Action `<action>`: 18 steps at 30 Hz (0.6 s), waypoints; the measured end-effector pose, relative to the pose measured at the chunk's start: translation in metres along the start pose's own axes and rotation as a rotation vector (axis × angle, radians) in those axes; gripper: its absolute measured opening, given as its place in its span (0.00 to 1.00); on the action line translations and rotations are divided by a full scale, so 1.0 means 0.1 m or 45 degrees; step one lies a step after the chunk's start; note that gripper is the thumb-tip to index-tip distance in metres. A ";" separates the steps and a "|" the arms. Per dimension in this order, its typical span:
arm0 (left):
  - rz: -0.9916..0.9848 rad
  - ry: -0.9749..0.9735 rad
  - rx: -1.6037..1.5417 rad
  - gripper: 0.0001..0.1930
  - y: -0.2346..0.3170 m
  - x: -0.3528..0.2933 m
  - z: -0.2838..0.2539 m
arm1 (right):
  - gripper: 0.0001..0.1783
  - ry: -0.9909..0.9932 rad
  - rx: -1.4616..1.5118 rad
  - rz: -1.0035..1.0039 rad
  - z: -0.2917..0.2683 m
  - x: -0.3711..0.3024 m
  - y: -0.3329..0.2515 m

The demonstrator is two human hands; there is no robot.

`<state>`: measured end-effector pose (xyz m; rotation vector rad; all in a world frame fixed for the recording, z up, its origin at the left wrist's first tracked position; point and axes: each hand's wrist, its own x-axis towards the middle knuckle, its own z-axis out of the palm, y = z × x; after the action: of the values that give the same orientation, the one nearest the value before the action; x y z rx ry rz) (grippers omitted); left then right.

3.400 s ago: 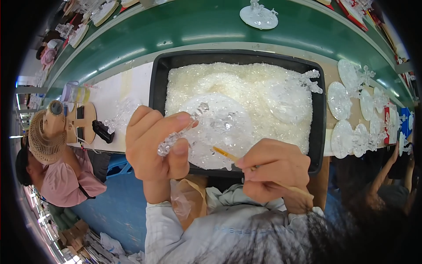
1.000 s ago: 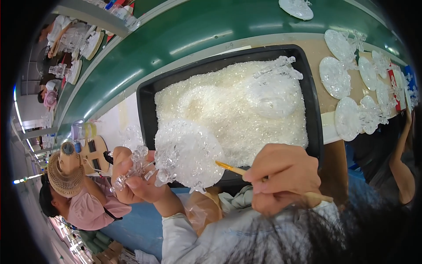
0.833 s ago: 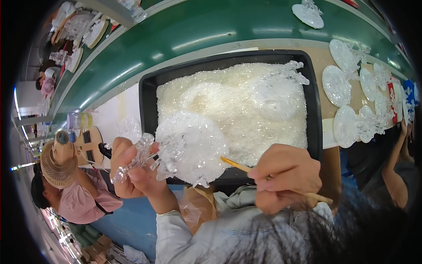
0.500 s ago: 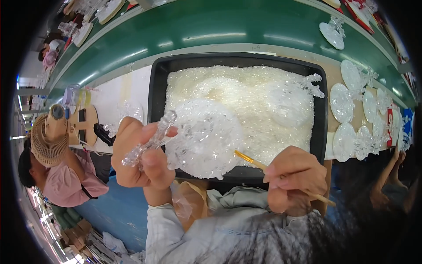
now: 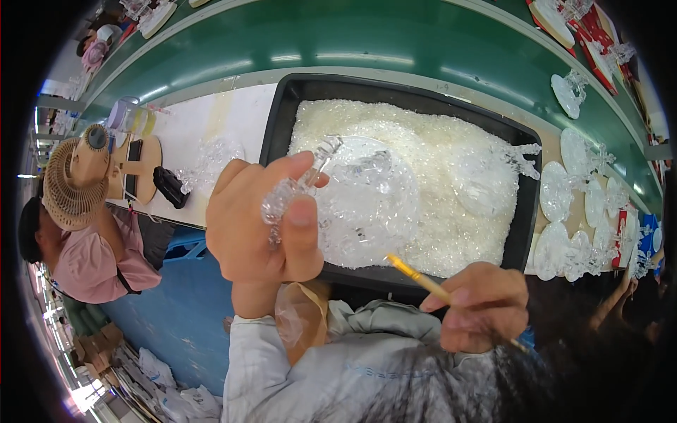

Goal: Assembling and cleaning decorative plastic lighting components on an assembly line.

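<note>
My left hand [image 5: 243,222] grips a clear plastic ornament by its knobbly figure part. The ornament's round, frosted disc [image 5: 377,204] reaches out over the tray, and my fingers partly cover the figure. Between the fingers of my right hand [image 5: 486,303] is a thin paintbrush [image 5: 421,278] with a yellow ferrule. The brush tip points at the disc's lower right edge; whether it touches I cannot tell. Beneath lies a black tray [image 5: 281,116] filled with glittering whitish flakes [image 5: 451,243]. A second clear ornament [image 5: 486,180] rests on the flakes at the tray's right side.
Several clear ornaments [image 5: 556,192] stand on the bench right of the tray. To the left are a tan fan [image 5: 92,151], a black object [image 5: 169,187], and another clear piece [image 5: 211,158]. A green shelf [image 5: 352,39] runs behind. A person in pink [image 5: 106,257] sits at left.
The view has shifted, so the tray appears farther right and tilted. My left hand and the ornament have moved up and right, with the hand turned. The brush stays near the disc's edge.
</note>
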<state>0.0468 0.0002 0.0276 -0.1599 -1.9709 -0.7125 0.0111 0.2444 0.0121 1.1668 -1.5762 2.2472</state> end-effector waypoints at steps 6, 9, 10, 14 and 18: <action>0.264 -0.166 0.160 0.16 0.03 0.02 -0.06 | 0.19 -0.463 -0.230 -0.049 0.02 0.03 0.00; 0.362 -0.123 0.188 0.16 0.06 0.04 -0.05 | 0.19 -0.514 -0.267 -0.012 0.05 0.06 -0.01; 0.371 -0.126 0.206 0.16 0.07 0.04 -0.04 | 0.19 -0.509 -0.274 -0.011 0.03 0.09 0.00; 0.351 -0.188 0.159 0.17 0.07 -0.04 -0.12 | 0.21 -0.656 -0.084 0.074 0.02 0.10 0.05; 0.338 -0.140 0.175 0.16 0.07 -0.02 -0.06 | 0.22 -0.744 -0.038 0.191 0.00 0.17 0.04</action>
<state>0.0556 0.0029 0.0304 -0.3767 -2.0463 -0.4019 -0.0030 0.2380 0.0205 1.8751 -1.9346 2.0632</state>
